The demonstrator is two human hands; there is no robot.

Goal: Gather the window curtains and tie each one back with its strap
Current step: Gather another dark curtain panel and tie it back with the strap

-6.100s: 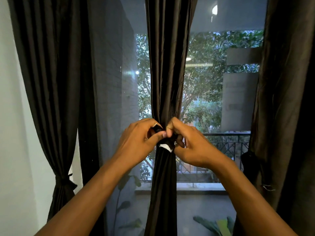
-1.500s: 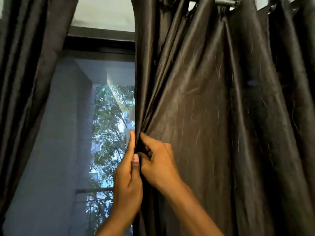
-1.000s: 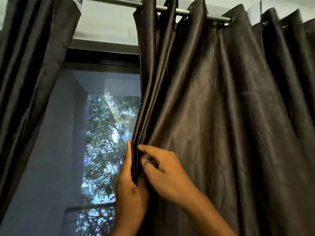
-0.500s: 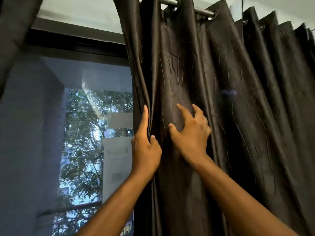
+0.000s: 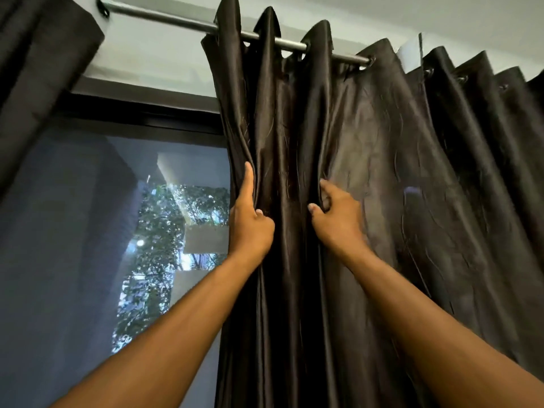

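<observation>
Hanging from the curtain rod (image 5: 188, 24) by its eyelets, the dark satin curtain (image 5: 382, 187) fills the middle and right of the view, and both hands are on it near its left edge. Its long axis runs straight up and down, from the rod at the top to past the bottom of the frame, with deep vertical folds bunched at the left edge and looser pleats spreading out toward the right.

The left hand (image 5: 250, 222) is raised at the curtain's outer left edge. Its forefinger points straight up along the hem, and the thumb presses the front of the first fold, so the edge is pinched between thumb and fingers. The right hand (image 5: 335, 213) is just beside it to the right, a couple of folds over, with the gathered pleats between the two hands. Its fingers are curled into the fabric and its thumb sticks out leftward, gripping a pleat. The hands are apart and not touching each other.

Both forearms reach up from the lower corners of the frame, angling inward toward the curtain, bare to the frame edge.

To the left of the curtain the window (image 5: 103, 231) shows a grey wall and green foliage outside. A second dark curtain (image 5: 38, 69) hangs at the upper left corner, well apart from the hands.
</observation>
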